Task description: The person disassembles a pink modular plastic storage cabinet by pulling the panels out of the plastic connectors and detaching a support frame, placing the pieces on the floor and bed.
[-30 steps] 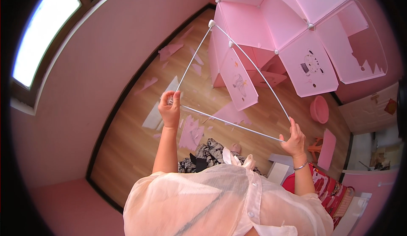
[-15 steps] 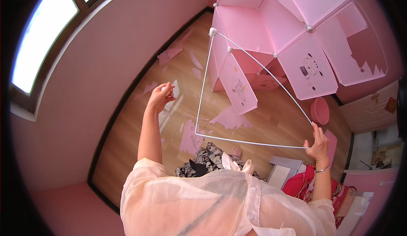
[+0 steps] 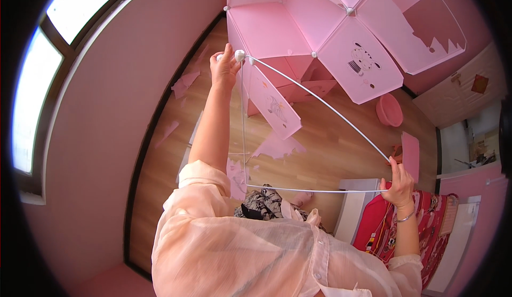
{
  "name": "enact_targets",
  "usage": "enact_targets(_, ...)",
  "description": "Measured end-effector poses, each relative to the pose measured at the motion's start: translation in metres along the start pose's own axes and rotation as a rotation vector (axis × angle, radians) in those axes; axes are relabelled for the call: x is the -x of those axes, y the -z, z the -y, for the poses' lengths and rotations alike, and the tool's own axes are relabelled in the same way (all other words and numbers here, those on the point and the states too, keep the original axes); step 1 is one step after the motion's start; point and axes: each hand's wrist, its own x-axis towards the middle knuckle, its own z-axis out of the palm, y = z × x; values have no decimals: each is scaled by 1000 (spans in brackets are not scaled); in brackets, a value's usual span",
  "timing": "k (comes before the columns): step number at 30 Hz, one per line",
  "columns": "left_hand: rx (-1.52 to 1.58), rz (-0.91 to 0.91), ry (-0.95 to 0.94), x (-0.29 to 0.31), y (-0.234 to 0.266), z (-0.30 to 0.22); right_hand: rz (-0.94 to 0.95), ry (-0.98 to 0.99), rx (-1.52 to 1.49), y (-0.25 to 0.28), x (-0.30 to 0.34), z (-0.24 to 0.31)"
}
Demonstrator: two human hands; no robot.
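The left hand (image 3: 224,68) is raised with its fingers closed on a white round connector (image 3: 239,56) at the top corner of a clear wire-edged panel (image 3: 298,137). The right hand (image 3: 397,182) pinches the panel's lower right corner. The panel hangs above the wooden floor (image 3: 330,153), beside the pink cube cabinet (image 3: 298,25).

Just beyond the left hand's fingers (image 3: 224,65), the pink cabinet (image 3: 277,30) and its hanging door panel (image 3: 274,107) block the way. Below the right hand's fingers (image 3: 396,177), a red bag (image 3: 381,227) crowds in; between both hands, inside the white wire frame (image 3: 320,100), the air over the wooden floor (image 3: 330,158) stays open.
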Motion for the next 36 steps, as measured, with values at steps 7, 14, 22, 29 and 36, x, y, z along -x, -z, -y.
enact_targets(7,-190,123,-48,12,-61,54,34,-101,-3,0,47,-13)
enact_targets(14,-474,434,4,45,-127,79,49,-196,17,6,107,-57)
enact_targets(22,-928,891,379,71,-189,154,35,-232,206,20,188,-134)
enact_targets(29,-553,686,709,140,-211,310,132,-848,111,-2,318,-150)
enact_targets(36,-311,458,1274,229,-231,455,125,-1561,83,-72,438,-102)
